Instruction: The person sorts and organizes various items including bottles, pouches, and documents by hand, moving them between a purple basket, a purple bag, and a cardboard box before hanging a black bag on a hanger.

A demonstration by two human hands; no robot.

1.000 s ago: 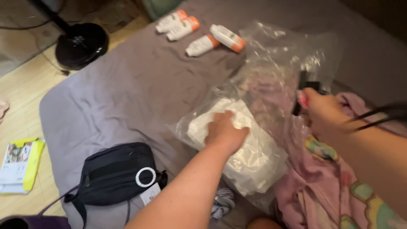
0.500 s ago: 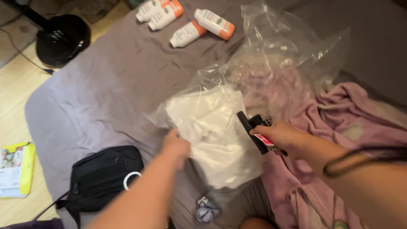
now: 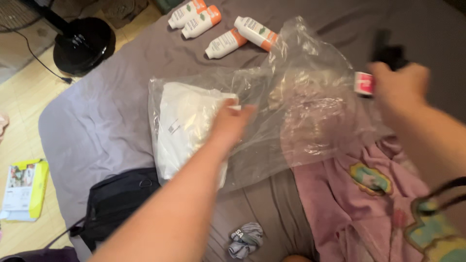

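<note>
Head view: L hand [image 3: 232, 121] flat, fingers open, on clear bag [image 3: 291, 111] w/ white pack [image 3: 182, 123]
R hand [image 3: 400, 87]: fist round black tool [image 3: 386, 51], upper right
Bag axis: runs left-right; L nearer

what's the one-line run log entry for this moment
left hand: on clear plastic bag at folded white item | right hand: raised, gripping black tool | nearby: four bottles, pink garment
</note>
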